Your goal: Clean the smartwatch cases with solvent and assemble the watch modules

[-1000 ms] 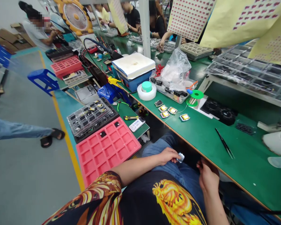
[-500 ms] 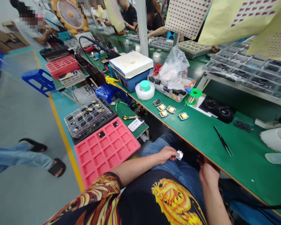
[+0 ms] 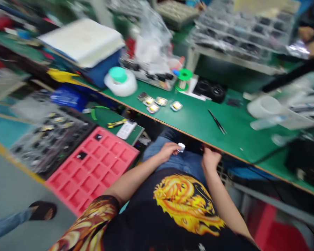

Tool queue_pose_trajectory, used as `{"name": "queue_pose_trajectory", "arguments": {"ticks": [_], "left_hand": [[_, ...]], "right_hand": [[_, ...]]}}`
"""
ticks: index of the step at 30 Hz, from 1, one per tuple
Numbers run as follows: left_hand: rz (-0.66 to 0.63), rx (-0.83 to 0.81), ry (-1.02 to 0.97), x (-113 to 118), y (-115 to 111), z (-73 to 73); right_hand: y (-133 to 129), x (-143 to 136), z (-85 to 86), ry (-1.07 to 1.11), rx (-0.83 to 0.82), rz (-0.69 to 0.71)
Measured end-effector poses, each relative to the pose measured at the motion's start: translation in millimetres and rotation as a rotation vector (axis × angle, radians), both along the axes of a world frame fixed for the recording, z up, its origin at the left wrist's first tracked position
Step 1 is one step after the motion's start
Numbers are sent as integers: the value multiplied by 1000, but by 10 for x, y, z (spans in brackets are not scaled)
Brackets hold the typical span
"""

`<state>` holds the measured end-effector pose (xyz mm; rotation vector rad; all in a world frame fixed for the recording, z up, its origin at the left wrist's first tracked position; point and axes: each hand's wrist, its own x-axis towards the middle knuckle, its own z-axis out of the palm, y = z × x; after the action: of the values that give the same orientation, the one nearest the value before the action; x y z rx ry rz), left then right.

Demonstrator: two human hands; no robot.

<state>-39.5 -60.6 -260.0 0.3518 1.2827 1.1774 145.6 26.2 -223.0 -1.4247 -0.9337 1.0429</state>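
In the head view, my left hand (image 3: pixel 169 152) is over my lap, thumb and fingers closed on a small shiny silver piece (image 3: pixel 181 147), perhaps a watch case; blur hides its detail. My right hand (image 3: pixel 210 159) is at the front edge of the green workbench (image 3: pixel 193 118), with its fingers mostly hidden in the shadow below. Several small rounded-square cases with white and yellow faces (image 3: pixel 161 101) lie on the bench, one of them a little apart (image 3: pixel 176 106). Black tweezers (image 3: pixel 217 121) rest farther right.
A pink compartment tray (image 3: pixel 94 170) with two dark pieces sits left, beside a clear compartment tray (image 3: pixel 52 139). A phone-like white device (image 3: pixel 126 129) and a yellow cutter (image 3: pixel 116 123) lie nearby. A green solder spool (image 3: pixel 183 80) and white tape roll (image 3: pixel 121 82) stand on the bench.
The view has swung right, so the bench and trays appear farther left. My left hand still holds the silver piece, and my right hand stays at the bench edge.
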Motion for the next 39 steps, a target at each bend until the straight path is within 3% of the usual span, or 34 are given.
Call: {"name": "queue_pose_trajectory", "arguments": {"ticks": [5, 8, 12, 16, 20, 23, 27, 32, 37, 39], "left_hand": [[35, -8, 9, -371, -5, -98], [43, -11, 27, -385, 4, -33], [2, -22, 34, -29, -20, 135], [-43, -16, 36, 132, 75, 111], [-45, 4, 44, 48, 131, 68], [-83, 25, 43, 5, 28, 98], [-154, 67, 55, -31, -72, 27], [-200, 91, 66, -53, -28, -124], [-162, 78, 102, 51, -52, 43], [-162, 67, 107, 92, -47, 119]], "right_hand": [[126, -473, 19, 201, -114, 174], [143, -573, 53, 315, -194, 308], [1, -243, 98, 202, -237, 277], [71, 130, -227, -96, -55, 221], [188, 213, -545, -593, 200, 459], [42, 154, -525, -719, 269, 590], [-172, 45, -451, -648, 101, 738], [-200, -7, -486, -516, 110, 837], [-243, 76, -407, -427, 131, 837], [-236, 153, -460, -468, 143, 850]]}}
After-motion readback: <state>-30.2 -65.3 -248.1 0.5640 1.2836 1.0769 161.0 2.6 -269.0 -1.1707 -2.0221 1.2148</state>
